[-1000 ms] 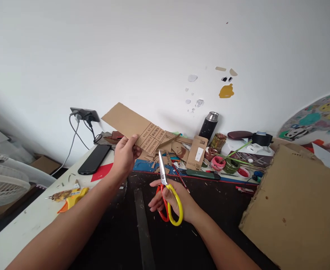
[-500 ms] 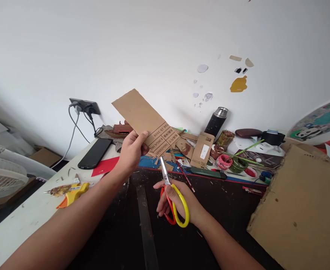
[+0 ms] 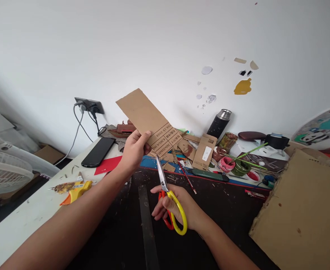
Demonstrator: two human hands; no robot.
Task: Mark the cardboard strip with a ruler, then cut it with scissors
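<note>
My left hand (image 3: pixel 133 148) pinches a strip of brown cardboard (image 3: pixel 148 110), thumb on its printed face and fingers behind. The strip is tilted, and its lower end carries rows of dark printed text and lines. In my right hand (image 3: pixel 178 204) is a pair of scissors (image 3: pixel 162 183) with one yellow and one red handle. Their blades look nearly closed, and the tips point up at the strip's lower left corner. Whether the tips touch the cardboard I cannot tell. Below, a dark metal ruler (image 3: pixel 147 225) lies on the black mat (image 3: pixel 120 232).
To the left are a yellow glue gun (image 3: pixel 76 191), a black phone (image 3: pixel 97 152) and a red sheet (image 3: pixel 108 165). Along the wall stand a black flask (image 3: pixel 218 123), paint pots (image 3: pixel 226 164) and a green cutter (image 3: pixel 209 174). A large cardboard piece (image 3: pixel 302 210) fills the right side.
The scissors have moved slightly left and tilted more, their tips shifting toward the strip's lower left corner. The whole view has shifted a little; the left hand keeps its hold.
</note>
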